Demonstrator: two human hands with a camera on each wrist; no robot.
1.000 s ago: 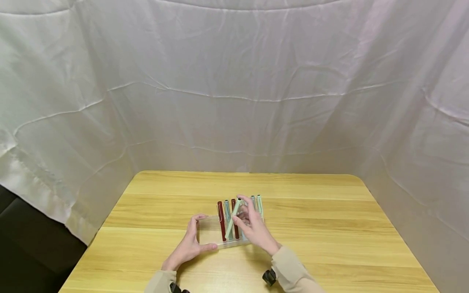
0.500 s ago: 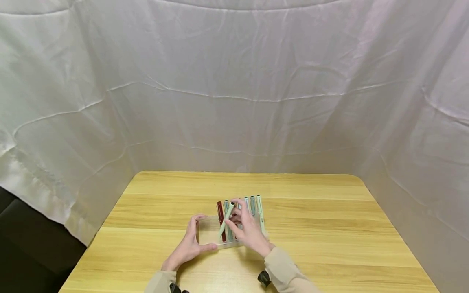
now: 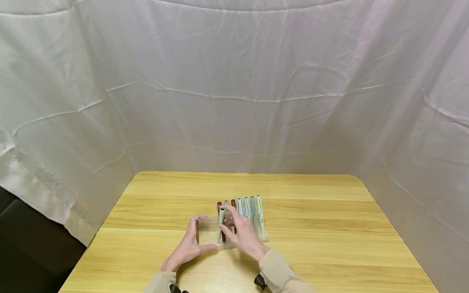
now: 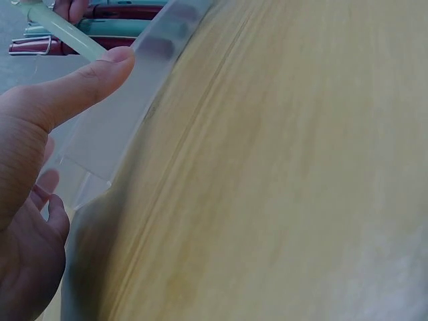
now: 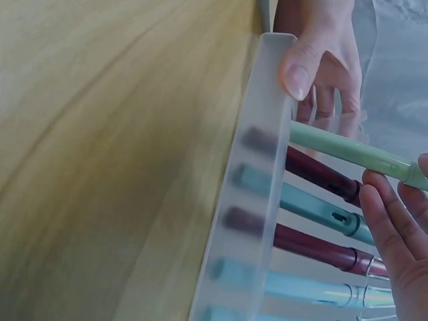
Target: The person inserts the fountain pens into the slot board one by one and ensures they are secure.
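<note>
My left hand grips the left end of a clear plastic box, thumb on its front edge and fingers round the back. My right hand pinches a light green pen near its upper end, holding it tilted. In the right wrist view, that pen's lower end is at the box's front wall, beside a dark red pen. A row of capped pens lies in the box: a teal pen, another dark red pen, light blue pens and a light green pen at the right end.
The box rests on a wood-grain table, towards its front edge. Pale grey cloth hangs behind and on both sides. A dark surface shows at the lower left.
My right hand has moved left with the light green pen, from over the middle pens to beside the leftmost dark red one. The pen is now more in line with the row. My left hand stays put.
</note>
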